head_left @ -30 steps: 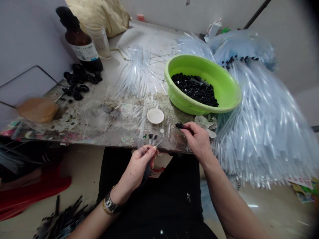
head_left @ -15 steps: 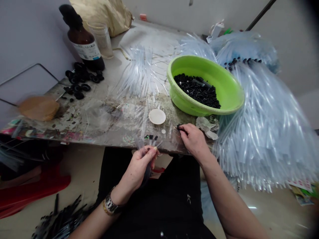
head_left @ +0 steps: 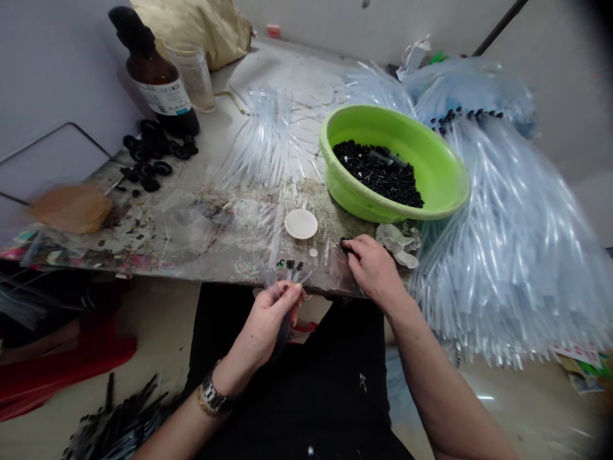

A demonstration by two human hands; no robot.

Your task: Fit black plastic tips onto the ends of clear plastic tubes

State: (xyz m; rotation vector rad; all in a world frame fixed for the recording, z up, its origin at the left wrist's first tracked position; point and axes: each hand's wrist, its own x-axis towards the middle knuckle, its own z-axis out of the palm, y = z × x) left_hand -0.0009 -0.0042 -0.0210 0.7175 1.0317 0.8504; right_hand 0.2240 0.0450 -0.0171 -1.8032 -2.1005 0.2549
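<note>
My left hand (head_left: 272, 313) is closed around a small bunch of clear plastic tubes (head_left: 269, 281) at the table's front edge. Some of them carry small black fittings (head_left: 290, 264) on their upper ends. To the right, my right hand (head_left: 373, 265) rests low over the tabletop, its thumb and forefinger pinched on a small black piece (head_left: 344, 243), probably another fitting; its shape is partly hidden. Between and above the hands sits a round white dish (head_left: 301, 224). The green basin (head_left: 397, 121) holds a heap of black fittings (head_left: 378, 176) just beyond my right hand.
Many clear tubes (head_left: 502, 255) hang over the table's right side, and another bundle (head_left: 265, 140) lies at the back middle. A brown bottle (head_left: 160, 89), a clear cup (head_left: 194, 76) and black rings (head_left: 148, 153) stand at left. Crumpled plastic (head_left: 398, 245) lies by my right hand.
Almost nothing differs. Both hands keep their places and their grips; the view has shifted very slightly.
</note>
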